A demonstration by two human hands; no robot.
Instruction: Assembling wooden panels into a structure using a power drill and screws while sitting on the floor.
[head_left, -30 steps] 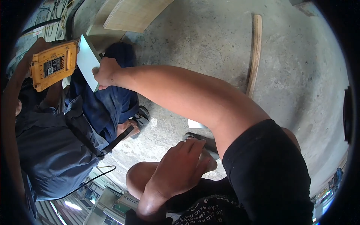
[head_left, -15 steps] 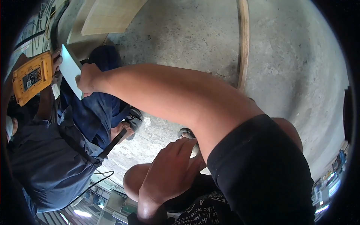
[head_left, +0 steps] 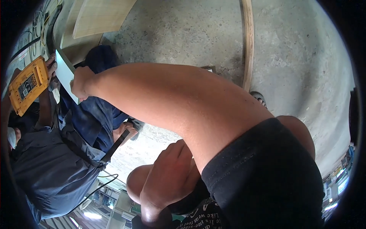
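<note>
Here's my right arm, stretched right across to the left, and at the end of it my right hand point(head_left: 82, 82) is clamped on the near edge of a white board point(head_left: 64, 74). The board sits tilted over on my left, between my grip and a co-worker's hand point(head_left: 52, 68), up by the co-worker's dark blue trousers point(head_left: 82, 116). Just beside it, an orange tool point(head_left: 30, 86), its flat face turned my way. Down low, my left hand point(head_left: 167, 173) is in close by my bare knee point(head_left: 138, 181), fingers bent and lying together; whether anything's tucked under them, I can't tell. Beyond my arm, a long wooden strip point(head_left: 248, 45) lies on the concrete floor point(head_left: 187, 34), pale wooden sheets point(head_left: 101, 19) off at upper left.
</note>
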